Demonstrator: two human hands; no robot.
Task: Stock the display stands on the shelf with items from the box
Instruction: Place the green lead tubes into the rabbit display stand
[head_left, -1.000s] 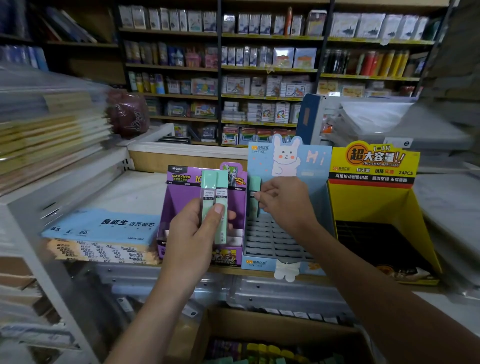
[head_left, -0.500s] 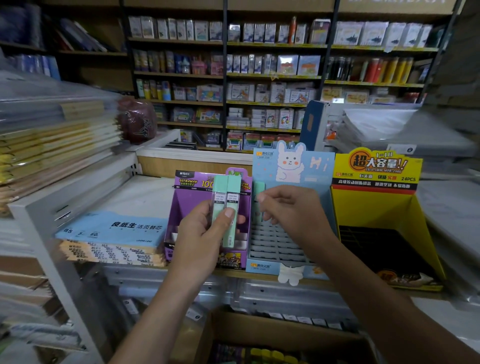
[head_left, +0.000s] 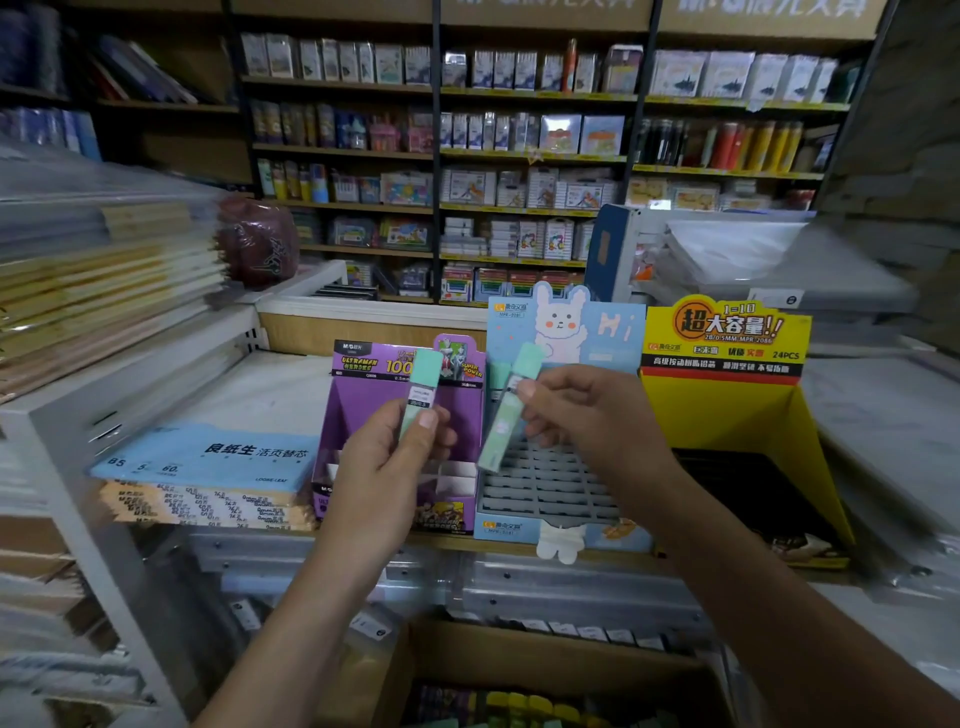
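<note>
Three display stands stand on the shelf: a purple one, a light blue rabbit stand with a grid of slots, and a yellow one. My left hand grips a mint green lead case upright in front of the purple stand. My right hand pinches a second mint green lead case, tilted, over the left side of the blue stand's slots. Another green case stands in the back left of that grid. The cardboard box with colourful items sits below.
A blue pack of loose-leaf paper lies on stacked packs left of the purple stand. Stacked notebooks fill the left shelf. Plastic-wrapped goods lie at the right. Stocked shelves stand behind.
My right hand took one of the two green cases from my left hand and drew it over the blue stand. My left hand now grips one case. The view shifted slightly.
</note>
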